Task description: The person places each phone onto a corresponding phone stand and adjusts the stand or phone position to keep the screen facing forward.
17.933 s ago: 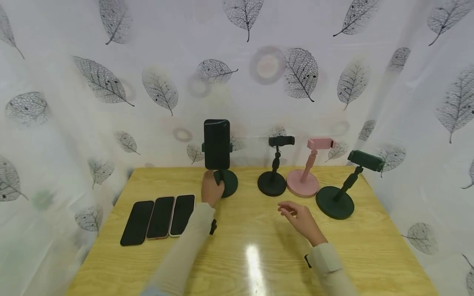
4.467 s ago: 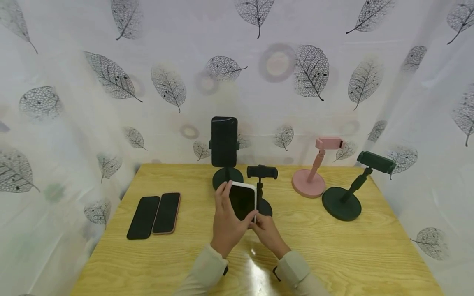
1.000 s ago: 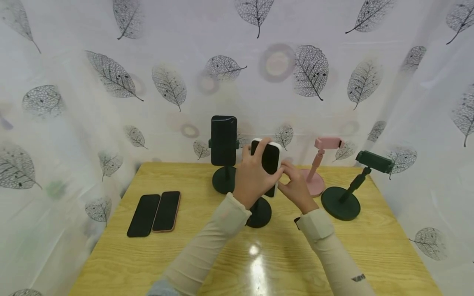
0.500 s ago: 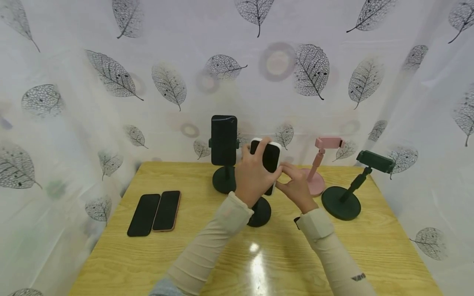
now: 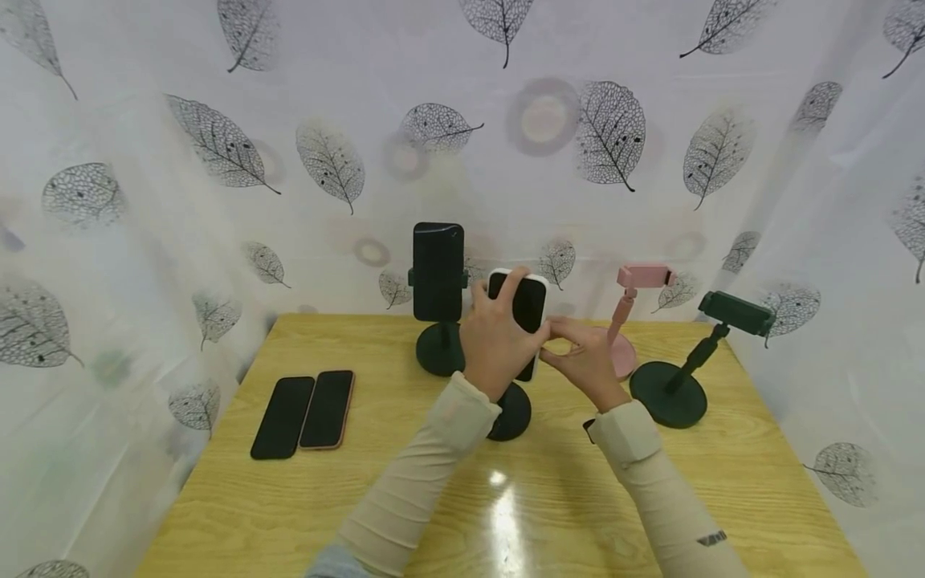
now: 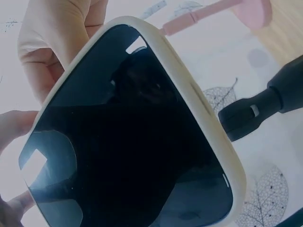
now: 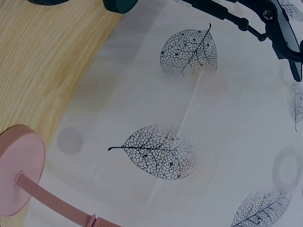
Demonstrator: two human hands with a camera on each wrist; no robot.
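White-edged rectangular phone (image 5: 530,308) now raised above round black stand base (image 5: 514,414), my left hand (image 5: 497,339) curled round it; right hand (image 5: 588,359), can't tell. Probably mid-mount.

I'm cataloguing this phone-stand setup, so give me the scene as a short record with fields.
left hand: holds white-edged smartphone
right hand: fingertips at that phone's right edge; grip unclear
below the hands: black phone stand
mounted: black smartphone, upright in dark green phone stand
flat on wooden table: another black smartphone beside pink-edged smartphone
stands without phones: pink phone stand, second dark green phone stand
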